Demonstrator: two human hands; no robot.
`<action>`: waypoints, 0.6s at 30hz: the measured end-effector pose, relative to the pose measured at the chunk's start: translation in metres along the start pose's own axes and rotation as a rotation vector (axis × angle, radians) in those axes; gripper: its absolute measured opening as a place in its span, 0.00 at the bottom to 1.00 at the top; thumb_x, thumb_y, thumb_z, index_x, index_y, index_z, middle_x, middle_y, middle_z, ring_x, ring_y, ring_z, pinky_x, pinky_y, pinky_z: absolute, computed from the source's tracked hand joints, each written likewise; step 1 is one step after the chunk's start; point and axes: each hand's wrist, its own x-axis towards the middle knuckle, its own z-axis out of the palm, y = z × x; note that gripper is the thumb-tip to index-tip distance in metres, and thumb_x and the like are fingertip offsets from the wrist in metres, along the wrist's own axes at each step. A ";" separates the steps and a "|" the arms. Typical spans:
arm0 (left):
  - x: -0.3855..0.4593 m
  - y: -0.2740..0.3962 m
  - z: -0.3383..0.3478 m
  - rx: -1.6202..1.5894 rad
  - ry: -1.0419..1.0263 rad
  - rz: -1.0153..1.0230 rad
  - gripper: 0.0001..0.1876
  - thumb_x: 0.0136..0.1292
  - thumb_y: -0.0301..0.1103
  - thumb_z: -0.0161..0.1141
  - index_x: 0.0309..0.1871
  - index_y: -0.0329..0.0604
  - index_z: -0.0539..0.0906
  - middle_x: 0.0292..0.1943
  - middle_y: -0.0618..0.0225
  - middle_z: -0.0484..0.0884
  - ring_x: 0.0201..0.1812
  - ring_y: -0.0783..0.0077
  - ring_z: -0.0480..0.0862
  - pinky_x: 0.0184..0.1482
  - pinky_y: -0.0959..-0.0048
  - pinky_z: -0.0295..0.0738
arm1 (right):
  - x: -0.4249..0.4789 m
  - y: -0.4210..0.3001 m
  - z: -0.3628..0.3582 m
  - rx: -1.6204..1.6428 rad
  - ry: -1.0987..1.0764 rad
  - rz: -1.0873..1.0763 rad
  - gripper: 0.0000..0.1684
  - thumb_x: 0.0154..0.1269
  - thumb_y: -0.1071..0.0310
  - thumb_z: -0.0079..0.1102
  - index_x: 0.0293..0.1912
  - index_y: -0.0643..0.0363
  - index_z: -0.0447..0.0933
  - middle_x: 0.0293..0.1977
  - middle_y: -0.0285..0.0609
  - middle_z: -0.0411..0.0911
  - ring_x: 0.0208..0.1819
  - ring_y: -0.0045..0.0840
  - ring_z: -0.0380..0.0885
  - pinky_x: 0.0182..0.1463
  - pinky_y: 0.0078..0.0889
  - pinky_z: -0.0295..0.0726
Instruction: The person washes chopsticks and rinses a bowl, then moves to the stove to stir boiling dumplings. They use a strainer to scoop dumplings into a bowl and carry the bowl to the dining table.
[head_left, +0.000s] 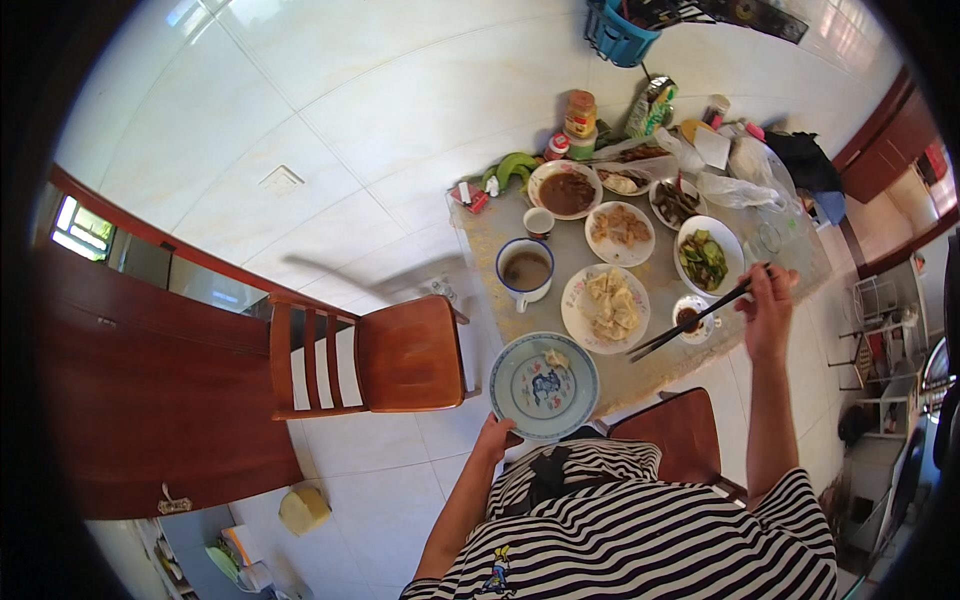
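Observation:
My left hand (496, 437) grips the rim of a pale blue patterned plate (517, 405), held at the table's near left corner. One dumpling (556, 358) lies on that plate near its far edge. My right hand (766, 311) holds dark chopsticks (705, 309), their tips pointing left and close together with no food visible between them. Below the tips' left side stands a floral plate of dumplings (611, 307). A small dish of dark sauce (689, 318) sits partly under the chopsticks. Beyond it is a white bowl of green vegetables (705, 255).
On the table (480, 255) stand an enamel mug (525, 270), a small cup (538, 222), a bowl of brown sauce (565, 190) and a plate of pale food pieces (619, 233). Jars (580, 116) line the wall. Wooden chairs stand left (409, 352) and in front (675, 431).

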 end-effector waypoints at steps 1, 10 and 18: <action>-0.002 -0.001 0.001 -0.014 0.004 0.005 0.24 0.51 0.24 0.51 0.55 0.46 0.63 0.42 0.60 0.77 0.34 0.61 0.82 0.34 0.58 0.80 | -0.011 0.013 -0.003 0.048 -0.018 0.106 0.08 0.66 0.61 0.53 0.40 0.54 0.73 0.30 0.29 0.76 0.28 0.09 0.72 0.25 0.11 0.71; -0.038 0.022 -0.008 0.301 0.132 0.004 0.30 0.64 0.42 0.52 0.65 0.42 0.57 0.53 0.58 0.73 0.41 0.63 0.81 0.38 0.67 0.76 | -0.135 0.099 0.032 0.226 -0.028 0.601 0.08 0.64 0.59 0.55 0.39 0.49 0.73 0.32 0.29 0.77 0.31 0.14 0.75 0.26 0.16 0.72; -0.179 0.037 0.012 0.504 -0.225 0.836 0.19 0.65 0.24 0.49 0.59 0.37 0.66 0.65 0.57 0.61 0.62 0.64 0.66 0.57 0.70 0.66 | -0.238 0.156 0.087 0.557 -0.297 1.226 0.07 0.63 0.59 0.56 0.37 0.50 0.74 0.31 0.31 0.78 0.30 0.18 0.74 0.28 0.20 0.72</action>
